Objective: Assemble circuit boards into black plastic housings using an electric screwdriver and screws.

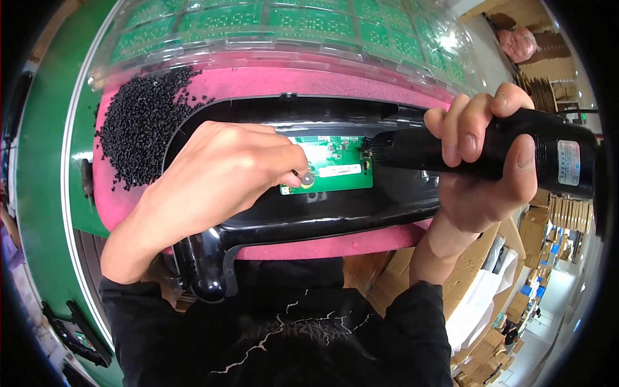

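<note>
My right hand [480,155] is wrapped round a black electric screwdriver [548,145], held nearly level. Its narrow nose reaches the right end of a green circuit board [342,182]; whether the tip touches the board is hard to see. That board lies inside a long, shiny black plastic housing [271,216]. Over the board's left end is my left hand [235,161], thumb and fingers closed beside a small round part [307,179]. Anything pinched there is too small to name, and this hand hides the board's left edge.
The housing rests on a pink mat [309,248]. At its left lies a heap of tiny black pieces, probably screws [138,122]. Clear plastic trays [271,51] of green circuit boards stand behind. Cardboard boxes [393,271] are at the lower right, and another black housing [80,335] sits far left.
</note>
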